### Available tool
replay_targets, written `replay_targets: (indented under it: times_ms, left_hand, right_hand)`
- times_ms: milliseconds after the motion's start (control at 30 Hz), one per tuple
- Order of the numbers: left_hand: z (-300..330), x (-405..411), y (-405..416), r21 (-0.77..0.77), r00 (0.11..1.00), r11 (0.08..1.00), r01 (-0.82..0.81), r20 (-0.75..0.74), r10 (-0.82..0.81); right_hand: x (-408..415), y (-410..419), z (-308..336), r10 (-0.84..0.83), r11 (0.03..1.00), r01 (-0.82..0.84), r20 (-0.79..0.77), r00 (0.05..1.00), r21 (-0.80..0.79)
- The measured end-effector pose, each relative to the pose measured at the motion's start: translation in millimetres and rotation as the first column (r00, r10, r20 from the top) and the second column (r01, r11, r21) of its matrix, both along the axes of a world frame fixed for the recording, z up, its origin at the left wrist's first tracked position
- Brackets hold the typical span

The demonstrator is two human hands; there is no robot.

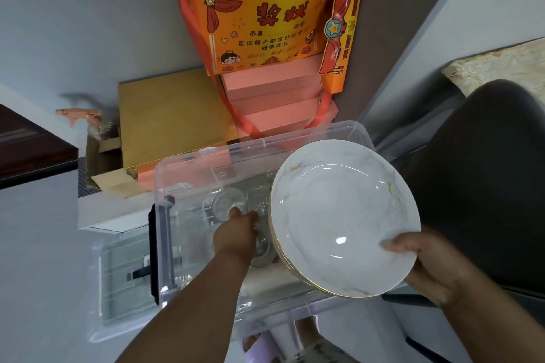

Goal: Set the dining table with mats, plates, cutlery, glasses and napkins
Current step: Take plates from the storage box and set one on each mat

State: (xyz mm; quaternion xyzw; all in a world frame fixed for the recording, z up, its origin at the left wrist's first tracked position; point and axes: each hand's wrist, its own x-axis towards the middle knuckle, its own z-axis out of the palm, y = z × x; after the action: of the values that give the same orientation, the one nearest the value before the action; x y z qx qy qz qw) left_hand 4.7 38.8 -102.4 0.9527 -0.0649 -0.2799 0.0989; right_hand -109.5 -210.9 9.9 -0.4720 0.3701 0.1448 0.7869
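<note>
My right hand [427, 265] grips the near rim of a stack of white marbled plates [342, 215] with gold edges, held tilted above the right side of a clear plastic storage box [165, 174]. My left hand [236, 233] reaches down into the box among several clear ribbed glasses [228, 203]. Its fingers are down among the glasses and hidden from me, so whether they hold one is unclear.
The box's clear lid [118, 283] lies on the floor to its left. Behind it stand pink boxes [277, 91], a gold box [171, 121] and an orange gift bag [265, 18]. A dark chair [483, 186] is on the right.
</note>
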Motion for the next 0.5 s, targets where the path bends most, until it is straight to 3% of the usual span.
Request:
replay_targets:
  times_ms: [500]
  left_hand:
    - [10,3,6,0.010,0.993,0.996,0.086,-0.081,-0.085]
  right_hand:
    - [3,0,2,-0.005,1.000,0.006,0.057,0.998,-0.013]
